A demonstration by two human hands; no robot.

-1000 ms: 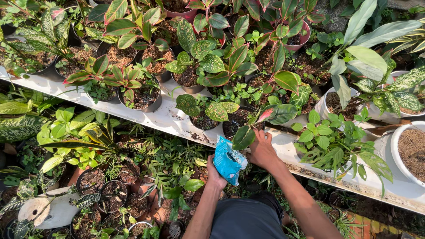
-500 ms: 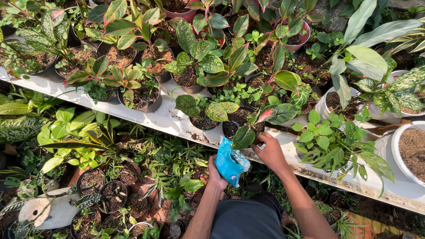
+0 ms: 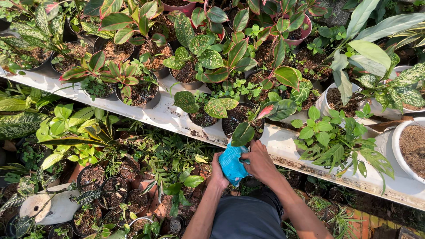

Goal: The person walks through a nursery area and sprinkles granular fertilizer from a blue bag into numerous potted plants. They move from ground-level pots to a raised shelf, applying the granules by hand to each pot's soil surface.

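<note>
My left hand (image 3: 218, 170) grips a crumpled blue plastic bag (image 3: 231, 163) from below, just under the front edge of a white shelf (image 3: 159, 114). Over the bag's open top, my right hand (image 3: 260, 163) has its fingers bent into the opening. Just above the hands stands a black pot (image 3: 234, 121) holding a plant with one large dark green leaf (image 3: 242, 133) and a pink-tipped leaf. I cannot tell what is inside the bag.
Several potted plants with red-green and spotted leaves crowd the white shelf. A white pot of soil (image 3: 411, 148) stands at the far right. Below the shelf are small black pots (image 3: 110, 192) on the ground and a pale broken pot (image 3: 46, 207) at lower left.
My right hand has come down from the black pot's rim onto the top of the blue bag. The left hand and bag have stayed almost where they were.
</note>
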